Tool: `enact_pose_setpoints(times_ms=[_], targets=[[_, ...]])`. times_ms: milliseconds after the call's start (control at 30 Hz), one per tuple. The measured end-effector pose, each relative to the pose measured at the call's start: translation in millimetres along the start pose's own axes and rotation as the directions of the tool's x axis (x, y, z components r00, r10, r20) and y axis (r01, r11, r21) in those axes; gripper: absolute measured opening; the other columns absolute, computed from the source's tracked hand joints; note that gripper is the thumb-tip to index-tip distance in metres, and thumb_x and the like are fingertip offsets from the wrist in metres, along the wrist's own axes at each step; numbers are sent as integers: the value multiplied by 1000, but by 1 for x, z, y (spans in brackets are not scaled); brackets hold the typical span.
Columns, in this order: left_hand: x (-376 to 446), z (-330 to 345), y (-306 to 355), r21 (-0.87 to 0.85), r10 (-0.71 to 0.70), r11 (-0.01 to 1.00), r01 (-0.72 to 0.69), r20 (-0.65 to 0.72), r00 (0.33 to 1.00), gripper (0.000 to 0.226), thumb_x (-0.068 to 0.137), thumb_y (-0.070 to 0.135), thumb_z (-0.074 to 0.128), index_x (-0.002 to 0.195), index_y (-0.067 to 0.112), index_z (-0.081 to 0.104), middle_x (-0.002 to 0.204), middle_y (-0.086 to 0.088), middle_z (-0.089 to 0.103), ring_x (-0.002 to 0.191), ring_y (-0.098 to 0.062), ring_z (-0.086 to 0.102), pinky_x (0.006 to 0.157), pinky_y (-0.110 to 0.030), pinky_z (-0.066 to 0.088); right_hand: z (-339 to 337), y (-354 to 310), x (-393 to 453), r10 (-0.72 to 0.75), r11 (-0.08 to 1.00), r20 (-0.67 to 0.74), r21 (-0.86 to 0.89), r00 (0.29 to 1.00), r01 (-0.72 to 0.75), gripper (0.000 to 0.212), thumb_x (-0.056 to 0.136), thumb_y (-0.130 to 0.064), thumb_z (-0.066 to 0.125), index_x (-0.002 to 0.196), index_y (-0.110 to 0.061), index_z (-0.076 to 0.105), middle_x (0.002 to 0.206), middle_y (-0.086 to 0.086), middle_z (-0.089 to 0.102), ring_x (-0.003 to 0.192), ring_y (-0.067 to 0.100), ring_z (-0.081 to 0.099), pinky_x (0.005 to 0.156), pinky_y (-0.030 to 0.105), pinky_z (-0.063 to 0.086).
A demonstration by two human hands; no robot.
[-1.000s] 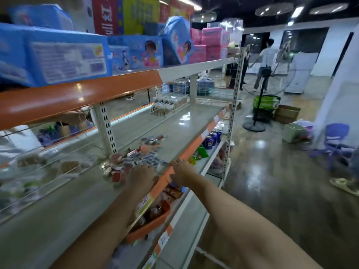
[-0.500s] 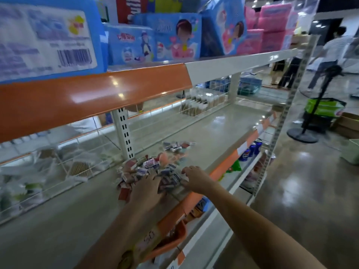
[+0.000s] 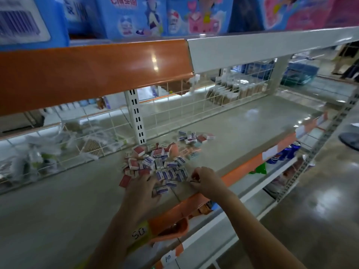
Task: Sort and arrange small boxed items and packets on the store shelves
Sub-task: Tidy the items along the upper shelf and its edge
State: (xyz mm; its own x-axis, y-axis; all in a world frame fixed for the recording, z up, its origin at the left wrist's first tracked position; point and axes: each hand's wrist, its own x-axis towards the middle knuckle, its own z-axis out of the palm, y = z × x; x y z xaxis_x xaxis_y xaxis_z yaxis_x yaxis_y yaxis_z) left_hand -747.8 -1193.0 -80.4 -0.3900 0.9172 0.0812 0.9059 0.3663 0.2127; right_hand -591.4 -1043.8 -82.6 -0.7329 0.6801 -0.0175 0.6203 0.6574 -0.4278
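Curling its fingers at the near edge of a heap of small boxes (image 3: 161, 164), the right hand (image 3: 206, 180) is pinching something too small to make out, while the left hand (image 3: 140, 188) is lying flat, fingers spread, over the boxes nearest the shelf lip. The pile of red-and-white and purple-and-white cartons is sitting on the grey middle shelf (image 3: 242, 125), just in front of the wire back panel (image 3: 194, 101). Such cartons are likely light, stiff and easy to scatter, best pinched across their short sides. Compared with half a second ago, the camera is sitting closer in and both hands are reaching further into the heap. Blue packs (image 3: 124, 16) are lining the shelf above.
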Motion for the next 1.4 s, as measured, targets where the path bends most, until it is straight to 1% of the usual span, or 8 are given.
enact_pose_setpoints(times_ms=[333, 433, 567, 767, 933, 1033, 1200, 1400], targets=[[-9, 4, 6, -35, -61, 998, 59, -60, 996, 25, 88, 35, 60, 112, 31, 59, 128, 10, 49, 122, -13, 39, 100, -26, 33, -9, 7, -2, -115, 964, 27, 243, 993, 105, 20, 88, -25, 62, 104, -14, 59, 102, 1, 62, 90, 13, 56, 73, 17, 44], [-12, -1, 8, -99, -62, 994, 50, -115, 991, 22, 87, 30, 62, 110, 29, 61, 122, 12, 56, 117, -9, 46, 96, -21, 34, -16, 7, -3, -173, 934, 55, 326, 983, 146, 19, 88, -28, 63, 103, -19, 56, 96, -6, 58, 89, 9, 55, 69, 9, 40], [-19, -9, 15, -252, -130, 965, 75, -209, 969, 21, 84, 24, 69, 104, 26, 65, 106, 12, 64, 100, -5, 56, 84, -18, 42, -23, 2, -1, -261, 887, 65, 411, 963, 213, 14, 87, -26, 65, 95, -30, 54, 93, -11, 58, 87, 6, 57, 73, 11, 46], [-42, -24, 16, -384, -238, 916, 119, -280, 930, 24, 81, 17, 71, 103, 26, 65, 98, 22, 56, 94, 10, 48, 77, -3, 37, -24, -18, 3, -452, 824, -8, 380, 892, 420, 25, 84, -19, 65, 93, -36, 50, 96, -11, 51, 86, 6, 55, 77, 19, 49], [-78, -44, -3, -406, -347, 892, 199, -332, 877, 30, 79, 14, 74, 95, 35, 60, 89, 27, 50, 94, 8, 46, 73, -3, 36, -17, -58, 1, -612, 732, 7, 383, 791, 563, 24, 85, -19, 66, 104, -26, 55, 97, -22, 38, 88, -2, 47, 75, 4, 38], [-112, -58, -21, -370, -367, 900, 228, -363, 856, 24, 78, 14, 75, 95, 29, 65, 88, 24, 53, 91, 5, 49, 73, -2, 36, -8, -94, -8, -677, 673, -21, 387, 736, 630, 23, 84, -20, 67, 105, -27, 60, 102, -20, 44, 89, -3, 47, 76, 0, 35], [-174, -84, -54, -309, -387, 911, 272, -419, 822, 14, 82, 36, 65, 96, 32, 63, 89, 28, 51, 86, 3, 47, 73, -4, 36, 13, -163, -34, -756, 588, -37, 403, 654, 702, 21, 83, -16, 70, 104, -16, 68, 91, -23, 46, 87, -15, 48, 73, -4, 33], [-275, -108, -110, -258, -435, 900, 352, -467, 770, 22, 77, 46, 54, 93, 33, 64, 82, 32, 48, 82, 5, 44, 73, -5, 33, 46, -254, -78, -786, 539, -53, 429, 616, 724, 17, 84, -17, 69, 100, -16, 69, 92, -6, 58, 83, 6, 57, 72, 3, 38]])
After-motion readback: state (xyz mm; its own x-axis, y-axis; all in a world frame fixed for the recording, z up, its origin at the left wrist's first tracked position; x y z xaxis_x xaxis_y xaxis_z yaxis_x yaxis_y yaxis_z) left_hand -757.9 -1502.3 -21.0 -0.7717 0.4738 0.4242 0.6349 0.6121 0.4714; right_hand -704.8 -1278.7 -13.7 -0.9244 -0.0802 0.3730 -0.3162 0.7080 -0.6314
